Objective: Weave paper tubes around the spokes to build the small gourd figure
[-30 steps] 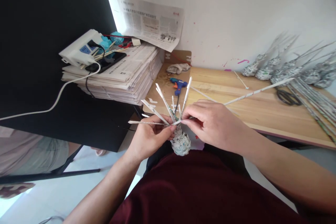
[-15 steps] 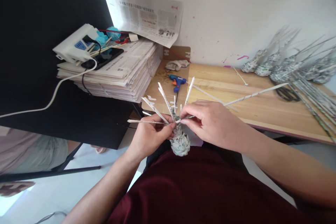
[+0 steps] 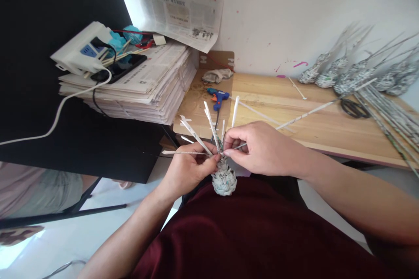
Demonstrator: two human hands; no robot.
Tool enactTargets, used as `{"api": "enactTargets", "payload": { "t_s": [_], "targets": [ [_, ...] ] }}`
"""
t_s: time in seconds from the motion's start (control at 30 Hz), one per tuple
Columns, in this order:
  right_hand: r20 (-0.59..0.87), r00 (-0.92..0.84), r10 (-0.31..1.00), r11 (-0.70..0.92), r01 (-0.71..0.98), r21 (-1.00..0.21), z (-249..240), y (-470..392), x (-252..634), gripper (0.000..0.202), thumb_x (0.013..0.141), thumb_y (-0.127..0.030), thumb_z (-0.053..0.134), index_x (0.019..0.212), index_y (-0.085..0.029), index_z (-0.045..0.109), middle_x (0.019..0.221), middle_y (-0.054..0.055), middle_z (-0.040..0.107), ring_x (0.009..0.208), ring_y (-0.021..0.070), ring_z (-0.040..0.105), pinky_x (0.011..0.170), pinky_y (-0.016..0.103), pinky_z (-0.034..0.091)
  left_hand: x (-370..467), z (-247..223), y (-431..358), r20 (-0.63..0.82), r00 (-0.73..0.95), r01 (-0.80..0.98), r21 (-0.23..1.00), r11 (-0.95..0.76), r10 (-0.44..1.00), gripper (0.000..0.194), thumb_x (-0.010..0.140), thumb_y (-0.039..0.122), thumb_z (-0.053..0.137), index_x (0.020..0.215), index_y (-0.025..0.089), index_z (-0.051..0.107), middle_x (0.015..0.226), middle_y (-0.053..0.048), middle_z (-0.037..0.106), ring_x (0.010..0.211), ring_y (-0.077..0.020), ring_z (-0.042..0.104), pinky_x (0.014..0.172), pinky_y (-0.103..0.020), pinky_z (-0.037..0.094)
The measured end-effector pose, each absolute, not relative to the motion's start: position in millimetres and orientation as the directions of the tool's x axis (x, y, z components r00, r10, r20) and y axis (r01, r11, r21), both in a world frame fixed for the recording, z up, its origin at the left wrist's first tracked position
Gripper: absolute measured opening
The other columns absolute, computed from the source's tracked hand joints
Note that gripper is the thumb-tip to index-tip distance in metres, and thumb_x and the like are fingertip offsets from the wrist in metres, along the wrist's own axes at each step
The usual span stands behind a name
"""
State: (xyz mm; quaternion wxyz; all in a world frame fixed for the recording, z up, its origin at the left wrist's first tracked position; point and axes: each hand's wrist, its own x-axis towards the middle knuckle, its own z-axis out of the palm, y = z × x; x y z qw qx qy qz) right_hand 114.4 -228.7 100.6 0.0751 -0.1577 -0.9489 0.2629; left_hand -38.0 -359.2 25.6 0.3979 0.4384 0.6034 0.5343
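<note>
A woven newspaper piece [image 3: 224, 182] with a round bulb hangs low in front of my dark red shirt, its thin paper sticks [image 3: 211, 121] fanning up and outward. My left hand [image 3: 193, 163] pinches its neck from the left, thumb in front and fingers behind the sticks. From the right, my right hand [image 3: 258, 148] pinches a long rolled paper strip [image 3: 304, 116] close to the neck. The strip passes behind that hand and runs up to the right over the table. Both sets of fingertips nearly meet.
A blue glue gun [image 3: 218, 97] and a cloth [image 3: 217, 75] lie on cardboard ahead. Stacked newspapers [image 3: 144, 96] at left bear a power strip [image 3: 81, 50] and phone [image 3: 126, 68]. Black scissors [image 3: 355, 108], paper rolls [image 3: 389, 117] and several woven pieces [image 3: 327, 73] are at right. Another person's leg shows lower left.
The view has shifted slightly, so the background sits a little higher and further left. The long strip's far end appears higher and further right. Both hands keep their pinches, the right one slightly turned.
</note>
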Motion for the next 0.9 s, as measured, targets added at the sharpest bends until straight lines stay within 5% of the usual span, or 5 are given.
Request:
{"api": "enactTargets", "payload": {
  "t_s": [0.37, 0.9],
  "targets": [
    [-0.129, -0.935, 0.331, 0.672, 0.329, -0.664, 92.5, -221.3, 110.4, 0.009, 0.079, -0.022, 0.060, 0.079, -0.018, 0.068, 0.068, -0.001, 0.068, 0.057, 0.0090, 0.056, 0.056, 0.023, 0.037, -38.5, 20.0, -358.4, -0.100, -0.265, -0.002, 0.995, 0.103, 0.959, 0.019, 0.079, 0.031, 0.072, 0.086, 0.015, 0.065, 0.067, 0.000, 0.068, 0.056, -0.0130, 0.066, 0.056, -0.023, 0.058],
    [-0.111, -0.938, 0.329, 0.679, 0.317, -0.663, 91.3, -223.0, 112.1, 0.010, 0.077, -0.017, 0.059, 0.078, -0.018, 0.068, 0.067, -0.001, 0.067, 0.056, 0.0092, 0.056, 0.054, 0.022, 0.037, -35.7, 21.0, -358.8, -0.095, -0.276, 0.040, 0.993, 0.110, 0.957, 0.019, 0.079, 0.031, 0.072, 0.082, 0.014, 0.064, 0.067, -0.002, 0.068, 0.059, -0.0138, 0.065, 0.059, -0.025, 0.057]
  ]
}}
